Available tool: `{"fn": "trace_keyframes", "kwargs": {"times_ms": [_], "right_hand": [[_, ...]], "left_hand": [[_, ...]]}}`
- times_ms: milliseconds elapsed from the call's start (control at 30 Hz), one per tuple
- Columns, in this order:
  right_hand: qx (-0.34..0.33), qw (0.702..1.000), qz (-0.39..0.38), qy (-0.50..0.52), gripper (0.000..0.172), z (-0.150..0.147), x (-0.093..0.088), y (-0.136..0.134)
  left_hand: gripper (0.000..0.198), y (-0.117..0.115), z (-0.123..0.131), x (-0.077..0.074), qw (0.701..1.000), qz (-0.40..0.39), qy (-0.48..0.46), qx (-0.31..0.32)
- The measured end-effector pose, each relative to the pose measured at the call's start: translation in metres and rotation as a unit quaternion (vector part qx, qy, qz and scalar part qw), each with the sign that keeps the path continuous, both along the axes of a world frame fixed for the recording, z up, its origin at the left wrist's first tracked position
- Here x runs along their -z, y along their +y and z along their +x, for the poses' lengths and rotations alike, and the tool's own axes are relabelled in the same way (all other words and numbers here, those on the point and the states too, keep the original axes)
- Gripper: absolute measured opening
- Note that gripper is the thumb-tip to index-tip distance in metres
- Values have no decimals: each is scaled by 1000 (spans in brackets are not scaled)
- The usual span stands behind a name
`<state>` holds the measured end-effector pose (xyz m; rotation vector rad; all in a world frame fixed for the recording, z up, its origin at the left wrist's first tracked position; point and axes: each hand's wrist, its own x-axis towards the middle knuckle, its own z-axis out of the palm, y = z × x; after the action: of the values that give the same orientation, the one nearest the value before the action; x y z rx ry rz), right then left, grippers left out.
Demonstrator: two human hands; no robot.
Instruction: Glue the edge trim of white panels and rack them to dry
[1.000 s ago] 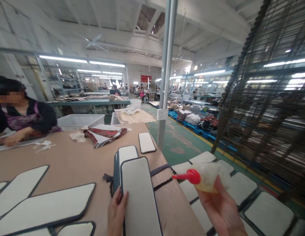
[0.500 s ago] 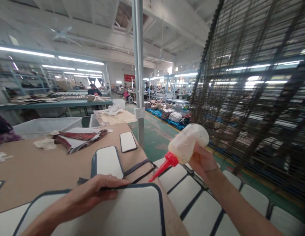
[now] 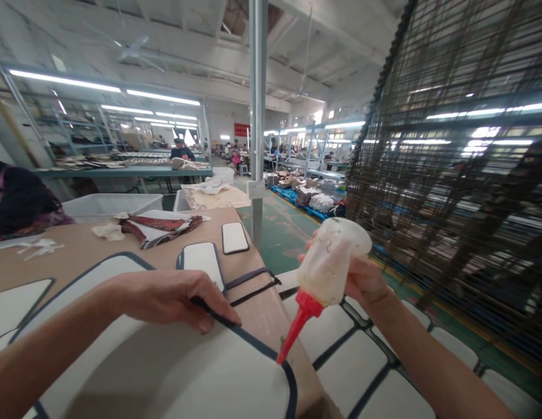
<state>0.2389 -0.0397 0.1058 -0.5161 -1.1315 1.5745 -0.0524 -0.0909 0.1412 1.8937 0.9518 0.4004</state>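
Observation:
My right hand [image 3: 362,273] is wrapped round a cloudy squeeze bottle [image 3: 327,256], tilted with its red nozzle [image 3: 294,326] pointing down. The nozzle's tip is at the dark edging of a large white panel [image 3: 187,372], near a rounded corner; whether it touches I cannot tell. My left hand [image 3: 174,299] pinches a dark binding strip [image 3: 222,317] along the panel's upper edge, fingers on top. Two smaller white panels with dark borders, a middle one [image 3: 201,262] and a small one [image 3: 234,238], lie beyond it. Loose dark strips [image 3: 253,285] lie beside them.
Several bordered white panels [image 3: 353,361] are laid out below, right of the brown tabletop [image 3: 161,256]. A metal post [image 3: 257,215] with a socket stands past the table. Patterned fabric [image 3: 161,227] lies at the back. A wire grid [image 3: 449,174] rises at right. A person's dark sleeve [image 3: 17,201] shows at left.
The bottle has tipped more steeply, and its nozzle has come down to the panel's edging. My left hand remains at the panel's edge, which now slants. The camera view has shifted slightly left.

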Motion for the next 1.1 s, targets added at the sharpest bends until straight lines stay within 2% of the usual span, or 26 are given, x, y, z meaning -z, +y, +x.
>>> {"fn": "trace_keyframes", "kwargs": {"times_ms": [100, 200, 300, 433, 533, 633, 767, 867, 967, 1100], "right_hand": [[-7, 1000, 4, -9, 48, -2, -3, -3], [-12, 1000, 3, -19, 45, -5, -7, -5], [-13, 1000, 1, -21, 44, -6, -9, -5], [-21, 1000, 3, -12, 45, -5, -8, -7], [-20, 1000, 8, -7, 47, -4, -6, -8], [9, 1000, 14, 0, 45, -5, -4, -8], [48, 999, 15, 10, 42, -3, 0, -8], [70, 997, 5, 13, 43, 1, 7, -11], [112, 993, -6, 32, 49, 3, 15, -14], [166, 982, 22, 90, 53, -2, 26, -14]], "left_hand": [[25, -6, 2, -1, 1000, -4, -15, -15], [25, -9, 4, -10, 998, -39, 40, 24], [27, -11, 5, -18, 995, -38, 83, 47], [26, -14, 5, -20, 998, -25, 42, 31], [30, -16, 1, -18, 998, -18, 57, 22], [29, -15, -5, -17, 997, -9, 77, 6], [28, -15, -14, -17, 998, -19, 65, -1], [28, -15, -23, -14, 998, -27, 39, -34], [26, -16, -31, -9, 997, -21, 7, -78], [28, -15, -44, 6, 993, -9, 4, -114]]}}
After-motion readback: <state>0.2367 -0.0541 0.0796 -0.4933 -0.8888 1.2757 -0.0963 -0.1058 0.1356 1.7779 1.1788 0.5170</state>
